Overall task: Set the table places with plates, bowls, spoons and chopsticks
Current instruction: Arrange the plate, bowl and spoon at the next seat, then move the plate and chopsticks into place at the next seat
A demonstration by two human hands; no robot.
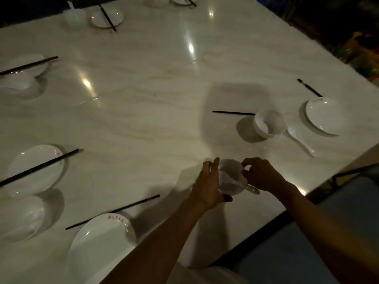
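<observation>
A white bowl (230,177) sits tilted between my two hands near the table's front edge. My left hand (207,185) grips its left side. My right hand (259,175) holds its right rim, and a white spoon (253,189) pokes out beneath that hand. To the right stand another white bowl (269,124), a loose spoon (299,139), a plate (323,115) and black chopsticks (233,113). A plate with red lettering (102,240) and chopsticks (114,211) lie at front left.
The white marble table (153,99) carries more set places: a plate with chopsticks (34,169) and a bowl (20,218) at left, others at far left and at the back. The table's edge runs diagonally on the right, with a blue seat (307,242) below it.
</observation>
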